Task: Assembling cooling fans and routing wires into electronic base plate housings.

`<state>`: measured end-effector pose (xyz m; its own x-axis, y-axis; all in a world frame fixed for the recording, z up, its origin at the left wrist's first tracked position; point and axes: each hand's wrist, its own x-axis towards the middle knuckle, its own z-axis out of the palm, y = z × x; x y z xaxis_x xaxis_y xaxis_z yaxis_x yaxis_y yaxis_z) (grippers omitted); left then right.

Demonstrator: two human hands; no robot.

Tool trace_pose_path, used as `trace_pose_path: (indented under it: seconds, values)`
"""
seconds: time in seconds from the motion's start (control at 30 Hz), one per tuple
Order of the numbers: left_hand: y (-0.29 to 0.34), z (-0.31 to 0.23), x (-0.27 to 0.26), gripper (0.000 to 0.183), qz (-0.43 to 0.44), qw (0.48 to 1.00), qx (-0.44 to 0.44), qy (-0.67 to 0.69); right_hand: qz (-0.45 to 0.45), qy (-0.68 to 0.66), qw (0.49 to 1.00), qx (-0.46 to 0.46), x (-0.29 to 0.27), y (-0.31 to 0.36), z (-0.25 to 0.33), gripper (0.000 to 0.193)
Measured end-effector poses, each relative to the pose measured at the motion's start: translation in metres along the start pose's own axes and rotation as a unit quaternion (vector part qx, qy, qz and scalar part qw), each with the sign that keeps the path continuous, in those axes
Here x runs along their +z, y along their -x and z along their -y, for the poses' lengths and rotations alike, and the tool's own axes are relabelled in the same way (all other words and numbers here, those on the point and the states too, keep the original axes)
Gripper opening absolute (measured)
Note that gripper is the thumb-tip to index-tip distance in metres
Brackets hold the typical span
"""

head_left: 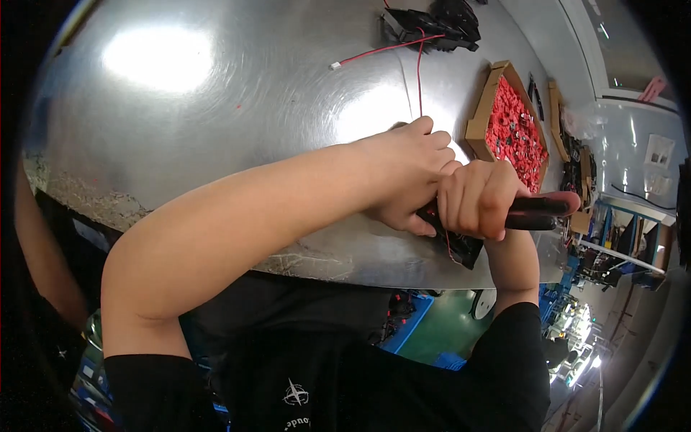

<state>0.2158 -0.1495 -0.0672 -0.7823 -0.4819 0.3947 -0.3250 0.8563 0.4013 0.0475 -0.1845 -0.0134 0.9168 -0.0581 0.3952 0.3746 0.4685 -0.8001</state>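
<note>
My left hand point(414, 173) reaches across the metal tabletop, its fingers closed on a black plastic part point(466, 250). Most of that part is covered by my hands; its lower end shows above the table's near edge, with a thin red wire along it. My right hand point(479, 198) is wrapped round a pliers-like hand tool point(540, 212) with black and red handles. The handles point right, and the tool's jaws are hidden. Both hands touch each other. A red wire point(419, 79) runs from beyond my left hand towards another black plastic assembly point(435, 29) at the far side.
A cardboard tray point(479, 122) full of small red pieces stands just beyond my right hand. A white connector point(335, 65) ends a red lead on the metal table point(237, 144). Another person's arm point(50, 259) shows at the left edge. Blue bins point(414, 324) sit below the table.
</note>
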Motion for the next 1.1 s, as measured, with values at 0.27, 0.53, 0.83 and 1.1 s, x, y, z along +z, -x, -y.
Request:
trace_pose_path:
  seconds: [0.27,0.53,0.83,1.1]
  values:
    - [0.002,-0.004,-0.016,0.065,0.027,0.999,0.007,0.029,-0.323,0.118,0.939,0.020,0.048,0.015,-0.002,0.097]
    - [-0.001,-0.034,0.000,0.063,-0.087,0.988,-0.108,-0.073,-0.463,0.246,0.806,-0.275,0.089,0.023,-0.016,0.101]
    - [-0.003,-0.036,0.003,0.063,-0.105,0.977,-0.156,-0.102,-0.474,0.283,0.803,-0.223,0.078,0.025,-0.033,0.128]
    - [-0.003,-0.037,0.005,0.062,-0.111,0.975,-0.159,-0.104,-0.587,0.287,0.743,-0.142,0.093,0.010,-0.030,0.116]
